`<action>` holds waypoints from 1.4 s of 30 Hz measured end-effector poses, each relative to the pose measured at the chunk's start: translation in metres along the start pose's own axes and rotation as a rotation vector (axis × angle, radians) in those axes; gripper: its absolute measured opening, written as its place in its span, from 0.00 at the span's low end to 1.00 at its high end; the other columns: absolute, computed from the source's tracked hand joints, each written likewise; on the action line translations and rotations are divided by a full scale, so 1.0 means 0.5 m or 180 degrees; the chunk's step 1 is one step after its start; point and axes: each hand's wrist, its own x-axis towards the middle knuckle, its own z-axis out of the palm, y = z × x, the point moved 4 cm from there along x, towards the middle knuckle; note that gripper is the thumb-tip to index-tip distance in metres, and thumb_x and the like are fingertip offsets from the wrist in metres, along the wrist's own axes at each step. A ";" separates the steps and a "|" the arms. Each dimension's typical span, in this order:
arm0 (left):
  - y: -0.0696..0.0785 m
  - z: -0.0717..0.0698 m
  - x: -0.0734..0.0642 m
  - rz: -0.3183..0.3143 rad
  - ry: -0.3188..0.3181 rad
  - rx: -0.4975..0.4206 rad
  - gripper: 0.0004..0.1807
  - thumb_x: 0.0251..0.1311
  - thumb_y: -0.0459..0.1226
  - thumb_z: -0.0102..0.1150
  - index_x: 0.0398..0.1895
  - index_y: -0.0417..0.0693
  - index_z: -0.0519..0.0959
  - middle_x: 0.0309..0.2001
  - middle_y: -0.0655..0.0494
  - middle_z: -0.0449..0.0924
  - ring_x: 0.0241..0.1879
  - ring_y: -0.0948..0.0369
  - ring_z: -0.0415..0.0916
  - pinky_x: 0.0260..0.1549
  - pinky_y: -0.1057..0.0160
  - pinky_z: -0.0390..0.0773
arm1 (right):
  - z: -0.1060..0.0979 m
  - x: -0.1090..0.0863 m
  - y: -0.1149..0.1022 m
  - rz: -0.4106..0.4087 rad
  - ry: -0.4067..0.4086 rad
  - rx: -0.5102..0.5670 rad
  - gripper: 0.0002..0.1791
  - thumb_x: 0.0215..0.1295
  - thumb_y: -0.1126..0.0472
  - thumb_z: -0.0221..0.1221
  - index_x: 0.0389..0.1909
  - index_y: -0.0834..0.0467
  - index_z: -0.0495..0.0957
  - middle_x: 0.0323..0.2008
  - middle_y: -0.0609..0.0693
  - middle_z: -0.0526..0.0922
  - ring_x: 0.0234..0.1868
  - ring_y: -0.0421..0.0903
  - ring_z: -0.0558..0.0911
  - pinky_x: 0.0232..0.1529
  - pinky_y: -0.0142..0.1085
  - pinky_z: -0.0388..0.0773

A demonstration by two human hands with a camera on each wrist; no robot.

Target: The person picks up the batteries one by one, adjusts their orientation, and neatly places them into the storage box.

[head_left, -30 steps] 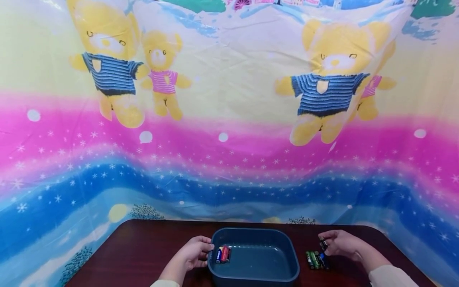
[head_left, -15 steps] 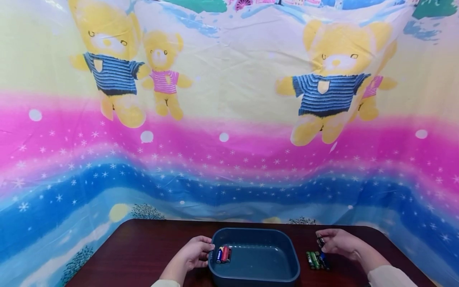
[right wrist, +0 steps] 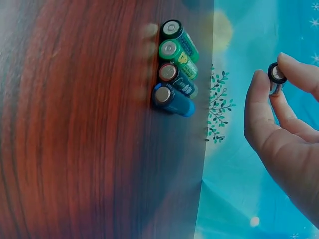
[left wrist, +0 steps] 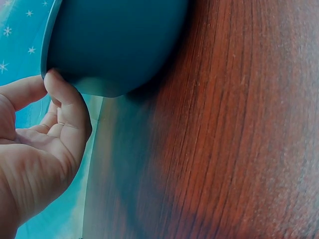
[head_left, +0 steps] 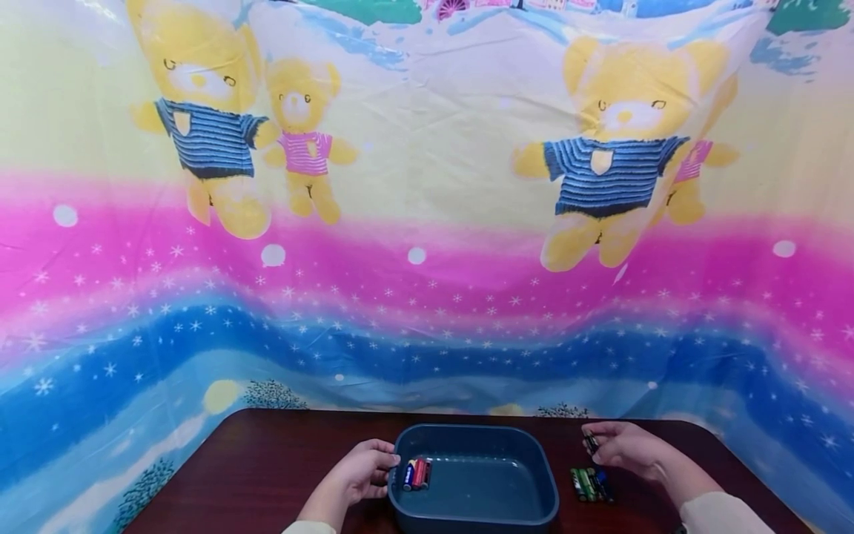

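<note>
A dark blue-grey plastic basin (head_left: 497,512) stands on the table at centre. My left hand (head_left: 363,471) pinches its left rim, thumb and finger on the wall (left wrist: 119,45) in the left wrist view. Inside the basin, by its left wall, lie batteries (head_left: 417,475) in blue and red. To the right of the basin, my right hand (head_left: 630,449) holds up a single dark-ended battery (right wrist: 277,73) between thumb and fingers. Below that hand, several batteries (head_left: 590,485) lie side by side on the tabletop; the right wrist view shows a green battery (right wrist: 178,59) and a blue battery (right wrist: 173,98) among them.
The dark reddish wooden table (head_left: 267,460) has rounded far corners. Behind it hangs a curtain (head_left: 427,311) printed with bears and snowflakes, close to the table's far edge.
My right hand has shifted slightly left and up with its battery, away from the row. My left hand and the basin stay in place.
</note>
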 end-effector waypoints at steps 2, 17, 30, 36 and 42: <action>0.000 0.000 0.000 0.0008 -0.0003 0.0000 0.12 0.58 0.31 0.54 0.45 0.38 0.69 0.30 0.50 0.74 0.24 0.62 0.71 0.23 0.67 0.76 | 0.002 0.001 -0.004 -0.0011 -0.0024 0.0023 0.36 0.52 0.75 0.59 0.61 0.79 0.55 0.59 0.75 0.61 0.56 0.54 0.71 0.48 0.45 0.74; 0.002 0.002 -0.003 0.0020 0.0018 -0.0003 0.12 0.58 0.31 0.54 0.45 0.38 0.68 0.31 0.49 0.74 0.24 0.62 0.71 0.24 0.67 0.77 | 0.036 0.017 -0.030 -0.0039 0.0012 -0.0069 0.39 0.53 0.73 0.59 0.63 0.79 0.50 0.63 0.79 0.40 0.64 0.73 0.43 0.54 0.45 0.71; -0.001 0.001 -0.001 0.0016 0.0010 -0.0024 0.13 0.58 0.31 0.54 0.45 0.38 0.68 0.31 0.48 0.74 0.24 0.61 0.71 0.24 0.67 0.77 | 0.068 0.039 -0.068 -0.0073 -0.0045 0.0000 0.39 0.53 0.74 0.60 0.64 0.77 0.52 0.63 0.80 0.43 0.64 0.70 0.52 0.52 0.45 0.73; -0.001 0.001 -0.002 0.0014 0.0015 -0.0021 0.13 0.58 0.31 0.54 0.45 0.38 0.68 0.30 0.49 0.74 0.24 0.62 0.71 0.23 0.67 0.76 | 0.081 0.045 -0.084 -0.0062 -0.0074 0.0022 0.38 0.53 0.73 0.59 0.64 0.74 0.54 0.64 0.78 0.41 0.65 0.71 0.44 0.53 0.46 0.71; 0.000 0.000 0.000 0.0017 0.0013 -0.0022 0.12 0.58 0.31 0.54 0.45 0.38 0.68 0.31 0.49 0.74 0.25 0.61 0.71 0.23 0.67 0.77 | 0.089 0.054 -0.095 -0.0136 -0.0168 -0.0012 0.36 0.53 0.73 0.59 0.63 0.74 0.56 0.65 0.77 0.44 0.65 0.72 0.45 0.54 0.46 0.70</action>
